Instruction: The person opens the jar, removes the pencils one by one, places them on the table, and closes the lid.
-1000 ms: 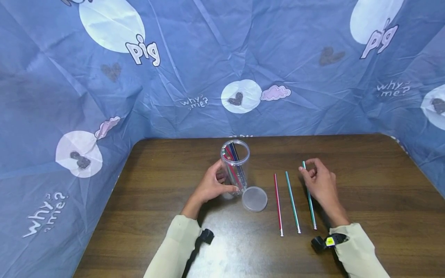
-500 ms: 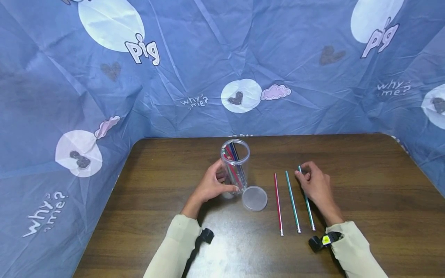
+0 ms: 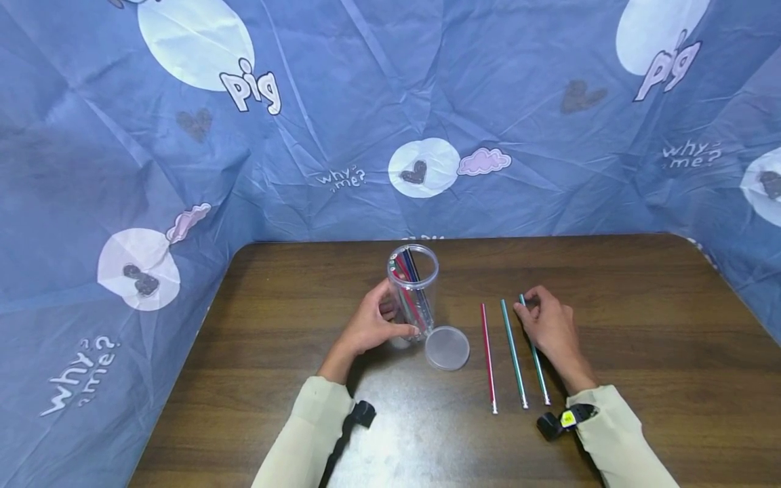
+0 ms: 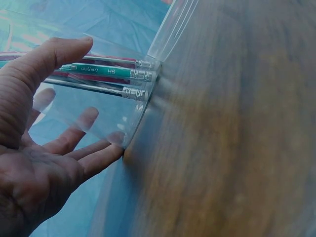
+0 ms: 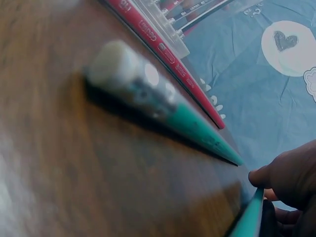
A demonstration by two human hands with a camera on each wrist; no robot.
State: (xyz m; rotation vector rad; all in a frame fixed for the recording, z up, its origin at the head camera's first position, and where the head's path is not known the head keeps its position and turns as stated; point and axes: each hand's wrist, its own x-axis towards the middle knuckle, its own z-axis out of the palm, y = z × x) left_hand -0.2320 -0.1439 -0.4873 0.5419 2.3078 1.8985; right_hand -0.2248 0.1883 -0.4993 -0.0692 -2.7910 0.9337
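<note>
My left hand [image 3: 371, 327] grips the lower side of a clear plastic jar [image 3: 429, 305] that stands upright. Red, dark and green pencils lean inside it, eraser ends down; a green one [image 4: 101, 72] shows through the wall in the left wrist view. Right of the jar, a red pencil [image 3: 489, 359] and a green pencil [image 3: 514, 354] lie side by side on the table. My right hand [image 3: 552, 331] pinches the far end of another green pencil [image 3: 539, 371], the rightmost, between thumb and fingers. Its eraser end points toward me.
A round translucent lid [image 3: 447, 348] lies flat just in front of the jar, right of my left hand. The brown wooden table [image 3: 659, 325] ends at the back against a blue printed cloth [image 3: 342, 122].
My right hand has slid left with the rightmost green pencil, bringing it closer to the other green one. The left hand and jar have stayed in place.
</note>
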